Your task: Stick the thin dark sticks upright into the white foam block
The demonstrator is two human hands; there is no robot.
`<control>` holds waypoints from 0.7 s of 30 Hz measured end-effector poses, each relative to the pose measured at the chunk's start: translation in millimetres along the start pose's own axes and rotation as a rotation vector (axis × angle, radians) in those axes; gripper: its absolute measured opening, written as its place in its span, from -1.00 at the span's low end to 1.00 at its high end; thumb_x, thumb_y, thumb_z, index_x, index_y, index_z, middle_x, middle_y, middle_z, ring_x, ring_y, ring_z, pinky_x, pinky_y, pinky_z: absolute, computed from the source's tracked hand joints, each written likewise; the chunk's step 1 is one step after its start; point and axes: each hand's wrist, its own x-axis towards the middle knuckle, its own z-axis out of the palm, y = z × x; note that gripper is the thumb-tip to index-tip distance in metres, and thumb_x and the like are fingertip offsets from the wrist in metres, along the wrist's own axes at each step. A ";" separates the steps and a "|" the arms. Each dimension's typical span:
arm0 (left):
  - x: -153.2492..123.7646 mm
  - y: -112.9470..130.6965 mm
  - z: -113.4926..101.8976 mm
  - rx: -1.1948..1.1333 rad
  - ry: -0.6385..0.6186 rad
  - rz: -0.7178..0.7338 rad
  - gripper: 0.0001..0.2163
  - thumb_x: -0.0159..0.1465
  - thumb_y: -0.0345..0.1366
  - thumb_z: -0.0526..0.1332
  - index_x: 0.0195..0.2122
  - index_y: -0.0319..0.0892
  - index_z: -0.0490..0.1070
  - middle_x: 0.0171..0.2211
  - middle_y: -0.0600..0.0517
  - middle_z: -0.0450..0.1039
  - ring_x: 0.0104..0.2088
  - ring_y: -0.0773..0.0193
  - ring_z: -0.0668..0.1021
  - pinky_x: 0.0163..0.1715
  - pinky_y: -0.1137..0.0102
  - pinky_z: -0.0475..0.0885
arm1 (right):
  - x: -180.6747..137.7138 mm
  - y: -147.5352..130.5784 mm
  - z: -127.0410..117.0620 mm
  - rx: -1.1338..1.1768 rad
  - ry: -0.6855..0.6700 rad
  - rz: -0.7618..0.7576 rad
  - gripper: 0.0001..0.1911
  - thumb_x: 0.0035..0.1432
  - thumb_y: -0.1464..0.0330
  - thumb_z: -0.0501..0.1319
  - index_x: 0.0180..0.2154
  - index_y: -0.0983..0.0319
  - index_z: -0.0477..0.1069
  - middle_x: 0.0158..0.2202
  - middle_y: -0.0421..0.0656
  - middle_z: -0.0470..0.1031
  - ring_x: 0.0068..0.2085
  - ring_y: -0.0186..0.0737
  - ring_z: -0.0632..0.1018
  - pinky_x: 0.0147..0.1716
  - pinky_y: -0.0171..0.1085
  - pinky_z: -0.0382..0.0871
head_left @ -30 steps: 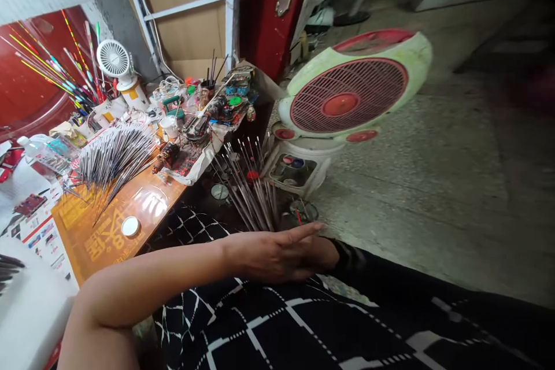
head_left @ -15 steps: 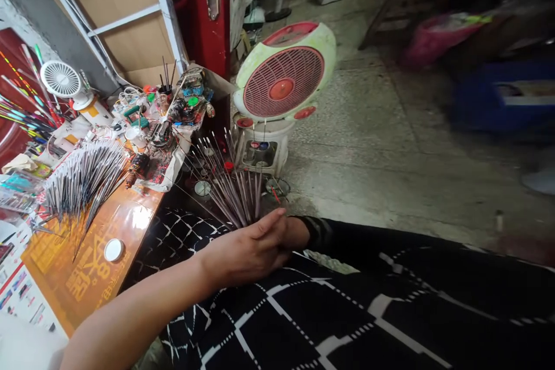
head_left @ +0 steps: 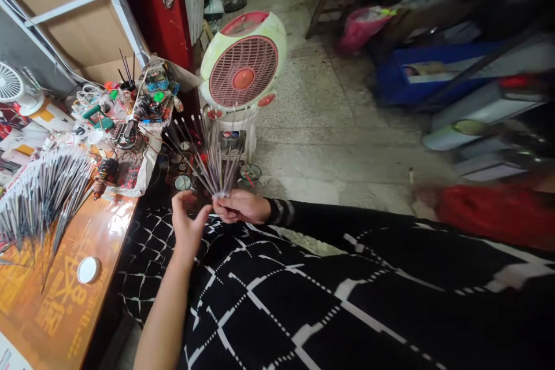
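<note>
My right hand, in a black striped sleeve, is shut around the lower end of a bundle of thin pointed sticks, which fans upward. My left hand is bare to the forearm and hovers just left of that grip, fingers apart and holding nothing. Both hands are above my lap, which is covered in black cloth with a white pattern. On the orange tabletop to the left lies a large fanned pile of similar sticks, with a small white round lid near it.
Paint-spattered paper and crowded jars, tools and wires fill the table's far end. Beyond the sticks stands a red-and-white electric fan. Round dishes sit low nearby. A concrete floor stretches right to a blue crate.
My left hand has moved off the right hand to the left and opened. The sticks now rise from a tighter grip. The whole view has swung left, bringing more of the right side into sight.
</note>
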 end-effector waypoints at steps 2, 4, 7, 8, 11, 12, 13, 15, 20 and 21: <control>6.4 -13.0 4.4 -0.338 -0.160 -0.241 -0.29 0.04 0.10 0.42 0.13 -0.13 0.29 -0.10 -0.12 0.49 -0.06 0.09 0.57 0.02 0.14 0.47 | 1.1 10.1 -5.7 0.001 -0.120 0.023 -0.51 0.21 0.09 0.31 -0.46 0.31 0.19 -0.56 -0.32 0.08 -0.59 -0.55 0.12 -0.62 -0.44 -0.04; 12.9 -17.3 9.9 -0.612 -0.356 -0.363 -0.12 -0.10 0.18 0.46 0.18 -0.14 0.26 -0.04 -0.16 0.49 0.00 0.04 0.55 0.05 0.15 0.44 | 2.1 19.5 -7.7 -0.008 -0.188 0.073 -0.52 0.23 0.10 0.30 -0.45 0.31 0.19 -0.57 -0.33 0.06 -0.59 -0.55 0.11 -0.62 -0.45 -0.05; 19.6 -14.6 18.0 -0.758 -0.520 -0.477 -0.11 -0.15 0.12 0.51 0.16 -0.17 0.31 -0.12 -0.15 0.53 -0.07 0.03 0.57 -0.03 0.18 0.47 | 0.6 27.8 -4.4 0.068 -0.154 0.152 -0.54 0.17 0.09 0.36 -0.36 0.31 0.22 -0.54 -0.33 0.07 -0.57 -0.54 0.11 -0.62 -0.47 -0.06; 21.0 -13.4 20.3 -0.764 -0.543 -0.501 -0.15 -0.12 0.09 0.51 0.15 -0.18 0.32 -0.17 -0.13 0.54 -0.11 0.05 0.58 -0.06 0.19 0.48 | -0.6 28.1 -2.4 0.117 -0.115 0.161 -0.53 0.13 0.11 0.39 -0.34 0.29 0.21 -0.52 -0.32 0.08 -0.55 -0.54 0.12 -0.61 -0.49 -0.06; 25.1 -12.3 26.8 -0.767 -0.509 -0.496 -0.27 -0.02 0.03 0.48 0.12 -0.22 0.36 -0.36 -0.02 0.50 -0.18 0.10 0.58 -0.08 0.21 0.48 | -4.0 23.3 2.9 0.270 0.000 0.153 -0.47 0.05 0.18 0.46 -0.36 0.27 0.12 -0.47 -0.30 0.09 -0.50 -0.53 0.14 -0.56 -0.52 -0.03; 27.1 -12.6 28.9 -0.777 -0.483 -0.479 -0.29 0.00 0.03 0.47 0.11 -0.23 0.36 -0.42 0.03 0.46 -0.19 0.11 0.58 -0.07 0.22 0.48 | -4.6 21.0 3.4 0.310 0.025 0.148 -0.46 0.04 0.20 0.47 -0.37 0.27 0.10 -0.46 -0.30 0.09 -0.49 -0.54 0.14 -0.55 -0.52 -0.01; 29.6 -13.1 31.1 -0.788 -0.467 -0.465 -0.31 0.02 0.02 0.46 0.10 -0.24 0.36 -0.47 0.07 0.42 -0.20 0.13 0.57 -0.07 0.23 0.47 | -4.7 19.1 3.0 0.335 0.046 0.143 -0.45 0.03 0.21 0.48 -0.38 0.27 0.09 -0.46 -0.29 0.09 -0.49 -0.55 0.13 -0.53 -0.52 0.01; 35.8 -14.4 36.5 -0.806 -0.471 -0.459 -0.34 0.05 0.00 0.45 0.10 -0.24 0.36 -0.50 0.11 0.37 -0.23 0.16 0.57 -0.09 0.25 0.48 | -3.9 17.1 -0.7 0.329 0.094 0.118 -0.45 0.03 0.19 0.47 -0.37 0.28 0.10 -0.45 -0.30 0.10 -0.50 -0.55 0.12 -0.53 -0.52 0.03; 53.5 -19.3 59.8 -0.784 -0.505 -0.506 -0.31 0.03 0.06 0.44 0.10 -0.22 0.35 -0.42 0.05 0.46 -0.37 0.25 0.55 -0.31 0.35 0.50 | -1.5 14.1 -21.9 0.053 0.193 -0.022 -0.43 0.02 0.02 0.43 -0.39 0.26 0.15 -0.52 -0.31 0.10 -0.53 -0.51 0.13 -0.58 -0.46 0.05; 56.3 -20.6 65.9 -0.762 -0.517 -0.514 -0.29 0.02 0.08 0.43 0.10 -0.21 0.35 -0.36 0.01 0.50 -0.38 0.25 0.55 -0.33 0.35 0.51 | -2.7 10.5 -28.1 -0.013 0.210 -0.041 -0.43 0.01 -0.02 0.42 -0.39 0.26 0.18 -0.52 -0.31 0.12 -0.52 -0.49 0.15 -0.59 -0.44 0.08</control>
